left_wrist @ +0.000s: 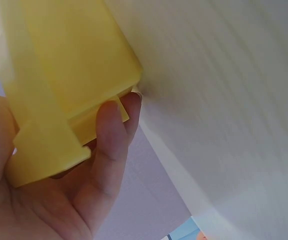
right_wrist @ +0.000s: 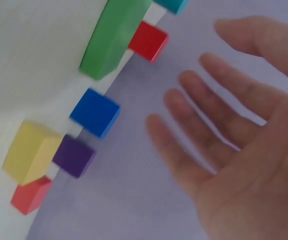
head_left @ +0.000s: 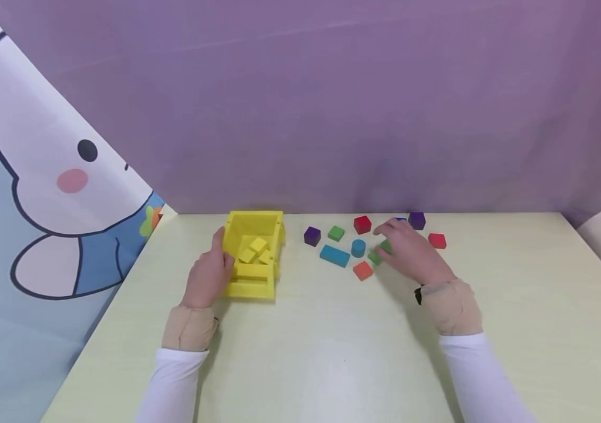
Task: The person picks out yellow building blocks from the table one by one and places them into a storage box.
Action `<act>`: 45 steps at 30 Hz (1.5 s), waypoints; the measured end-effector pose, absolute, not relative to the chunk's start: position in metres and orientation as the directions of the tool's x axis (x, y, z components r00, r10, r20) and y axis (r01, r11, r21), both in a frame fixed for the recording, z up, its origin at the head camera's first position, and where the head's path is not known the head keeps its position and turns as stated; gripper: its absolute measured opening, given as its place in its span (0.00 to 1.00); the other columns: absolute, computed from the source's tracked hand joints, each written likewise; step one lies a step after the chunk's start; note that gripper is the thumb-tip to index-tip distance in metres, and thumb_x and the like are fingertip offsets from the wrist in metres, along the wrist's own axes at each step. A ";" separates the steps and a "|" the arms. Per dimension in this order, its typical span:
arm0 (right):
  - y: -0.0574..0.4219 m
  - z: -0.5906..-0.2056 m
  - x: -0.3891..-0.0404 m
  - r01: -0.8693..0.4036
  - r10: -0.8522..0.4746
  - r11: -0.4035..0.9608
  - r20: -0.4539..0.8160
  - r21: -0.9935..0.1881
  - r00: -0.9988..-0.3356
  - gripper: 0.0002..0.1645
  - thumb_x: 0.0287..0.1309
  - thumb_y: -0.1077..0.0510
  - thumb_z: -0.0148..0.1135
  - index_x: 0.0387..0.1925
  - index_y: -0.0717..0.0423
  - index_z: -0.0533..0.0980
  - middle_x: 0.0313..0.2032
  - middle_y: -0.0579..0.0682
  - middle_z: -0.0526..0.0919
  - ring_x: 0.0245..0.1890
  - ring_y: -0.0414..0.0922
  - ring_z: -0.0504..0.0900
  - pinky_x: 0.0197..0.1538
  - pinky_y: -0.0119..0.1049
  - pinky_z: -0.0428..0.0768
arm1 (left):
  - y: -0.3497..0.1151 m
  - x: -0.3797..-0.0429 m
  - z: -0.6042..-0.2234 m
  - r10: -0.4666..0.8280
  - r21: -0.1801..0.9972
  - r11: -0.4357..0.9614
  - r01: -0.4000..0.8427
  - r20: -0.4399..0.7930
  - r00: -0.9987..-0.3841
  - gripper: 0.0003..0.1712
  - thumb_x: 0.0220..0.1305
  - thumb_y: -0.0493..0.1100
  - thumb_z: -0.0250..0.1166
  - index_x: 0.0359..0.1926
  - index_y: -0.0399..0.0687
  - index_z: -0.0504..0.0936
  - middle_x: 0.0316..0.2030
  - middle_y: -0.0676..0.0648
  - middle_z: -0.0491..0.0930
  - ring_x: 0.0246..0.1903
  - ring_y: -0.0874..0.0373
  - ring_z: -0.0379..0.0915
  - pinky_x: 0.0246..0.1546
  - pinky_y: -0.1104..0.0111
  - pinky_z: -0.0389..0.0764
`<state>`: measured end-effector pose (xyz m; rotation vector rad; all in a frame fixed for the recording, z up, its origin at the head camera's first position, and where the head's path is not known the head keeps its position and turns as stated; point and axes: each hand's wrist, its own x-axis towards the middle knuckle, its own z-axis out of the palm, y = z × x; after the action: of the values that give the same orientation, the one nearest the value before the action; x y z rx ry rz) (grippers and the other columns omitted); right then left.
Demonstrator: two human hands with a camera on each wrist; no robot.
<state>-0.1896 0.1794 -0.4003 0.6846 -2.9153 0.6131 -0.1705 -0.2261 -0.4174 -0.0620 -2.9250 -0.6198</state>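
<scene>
My left hand [head_left: 207, 276] grips the left side wall of a yellow bin [head_left: 249, 290]; in the left wrist view the thumb and fingers are on either side of it. Three yellow blocks [head_left: 258, 244] lie inside. My right hand [head_left: 411, 252] hovers over scattered blocks, fingers spread and palm bare in the right wrist view. Beneath it, a long green block [head_left: 376, 257] is partly covered. A yellow block [right_wrist: 30, 152], hidden from the head view, stands beside a purple cube [right_wrist: 74, 156], a blue cube [right_wrist: 95, 112] and a red block [right_wrist: 31, 195].
Between bin and right hand lie a purple cube [head_left: 312, 236], a small green block [head_left: 336, 233], a blue rectangular block [head_left: 334, 256], a blue cylinder [head_left: 358, 248], a red cube [head_left: 362, 224] and an orange-red block [head_left: 363, 271]. A purple curtain [head_left: 363, 117] hangs behind the table.
</scene>
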 end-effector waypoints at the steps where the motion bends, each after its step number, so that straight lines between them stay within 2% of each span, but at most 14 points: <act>1: 0.182 -0.400 -0.190 -0.427 -0.398 0.827 0.157 -0.366 -0.904 0.21 0.59 0.62 0.64 0.54 0.69 0.78 0.53 0.63 0.78 0.56 0.61 0.73 0.59 0.54 0.75 | -0.226 -0.170 -0.417 0.009 0.400 0.914 0.072 0.157 -0.988 0.36 0.68 0.36 0.47 0.75 0.41 0.50 0.15 0.45 0.68 0.11 0.54 0.58 0.14 0.63 0.59; 10: 0.209 -0.404 -0.191 -0.252 -0.265 0.879 0.026 -0.404 -0.964 0.22 0.58 0.65 0.66 0.53 0.71 0.77 0.53 0.69 0.77 0.55 0.66 0.72 0.59 0.60 0.72 | -0.227 -0.168 -0.417 0.015 0.395 0.915 0.081 0.166 -0.986 0.35 0.68 0.37 0.47 0.75 0.39 0.51 0.13 0.46 0.65 0.10 0.54 0.58 0.13 0.64 0.59; 17: 0.222 -0.410 -0.193 -0.224 -0.256 0.876 -0.019 -0.427 -0.967 0.20 0.57 0.67 0.63 0.51 0.72 0.77 0.52 0.72 0.77 0.54 0.69 0.74 0.60 0.61 0.70 | -0.226 -0.170 -0.418 0.013 0.404 0.911 0.082 0.171 -0.985 0.36 0.68 0.37 0.47 0.75 0.40 0.51 0.13 0.46 0.65 0.10 0.54 0.57 0.13 0.64 0.58; 24: 0.228 -0.415 -0.194 -0.207 -0.250 0.881 -0.046 -0.425 -0.967 0.19 0.54 0.74 0.60 0.50 0.72 0.78 0.51 0.70 0.80 0.54 0.68 0.76 0.61 0.60 0.71 | -0.227 -0.171 -0.418 0.012 0.413 0.908 0.077 0.159 -0.987 0.36 0.68 0.37 0.47 0.75 0.40 0.50 0.14 0.46 0.66 0.11 0.54 0.58 0.14 0.64 0.59; 32: 0.229 -0.418 -0.195 -0.216 -0.250 0.875 -0.023 -0.434 -0.968 0.17 0.55 0.74 0.60 0.48 0.70 0.80 0.50 0.70 0.81 0.53 0.68 0.77 0.60 0.61 0.71 | -0.225 -0.169 -0.415 0.005 0.409 0.910 0.069 0.156 -0.988 0.36 0.68 0.37 0.47 0.76 0.40 0.50 0.13 0.46 0.65 0.10 0.54 0.57 0.14 0.64 0.58; 45: 0.223 -0.410 -0.195 -0.257 -0.239 0.859 0.098 -0.442 -0.966 0.14 0.56 0.69 0.67 0.45 0.72 0.81 0.45 0.69 0.83 0.47 0.66 0.81 0.56 0.59 0.75 | -0.226 -0.169 -0.415 0.011 0.425 0.903 0.068 0.136 -0.991 0.36 0.68 0.36 0.47 0.76 0.40 0.49 0.15 0.46 0.67 0.11 0.55 0.58 0.14 0.64 0.59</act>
<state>-0.1953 0.2228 -0.4098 0.3988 -2.9912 0.7193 -0.1695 -0.2257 -0.4149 -0.0610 -2.9362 -0.6631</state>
